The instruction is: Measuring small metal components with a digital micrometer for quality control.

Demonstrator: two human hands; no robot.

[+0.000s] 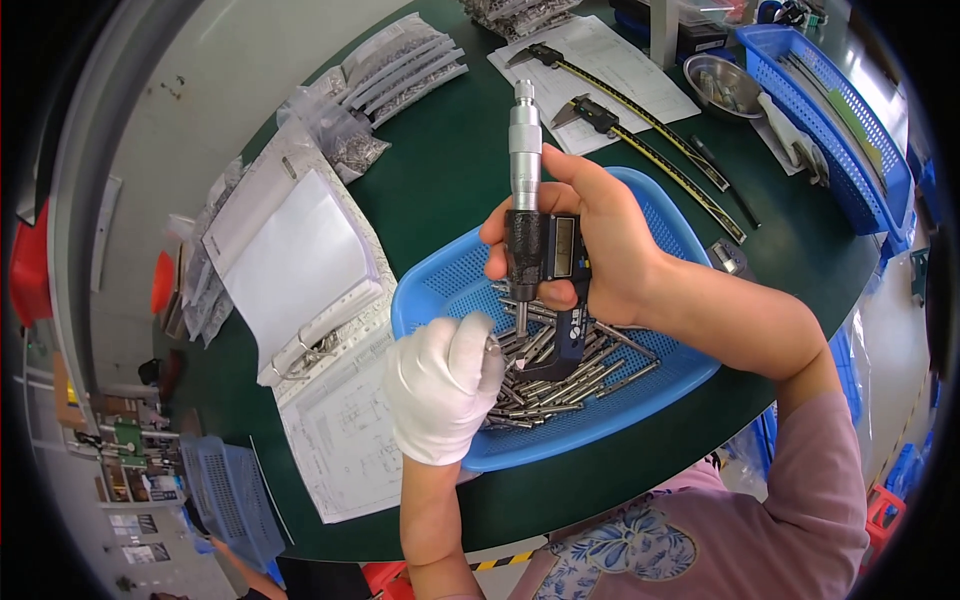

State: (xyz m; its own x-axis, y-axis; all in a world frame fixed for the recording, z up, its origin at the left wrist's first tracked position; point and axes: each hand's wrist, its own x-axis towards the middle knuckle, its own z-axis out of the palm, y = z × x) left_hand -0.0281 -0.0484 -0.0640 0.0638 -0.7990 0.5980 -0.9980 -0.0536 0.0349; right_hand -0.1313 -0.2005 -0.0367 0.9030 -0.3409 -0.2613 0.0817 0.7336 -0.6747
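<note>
My bare right hand (610,225) is wrapped round a digital micrometer (523,225), which stands upright with its thimble at the top and its dark frame curving down over the basket. My left hand (440,390), in a white glove, is closed beside the micrometer's measuring gap. Its fingertips are pinched together, and what they hold is hidden. Below both hands is a blue plastic basket (430,290). Many slim metal pins (575,385) lie loose in it, some with small holes along their length.
An open ring binder (290,260) and drawing sheets lie on the green table at left. Bags of small metal parts (355,150) sit behind. Two digital calipers (640,135) rest on papers (640,75). A steel bowl (722,88) and another blue basket (830,130) stand far right.
</note>
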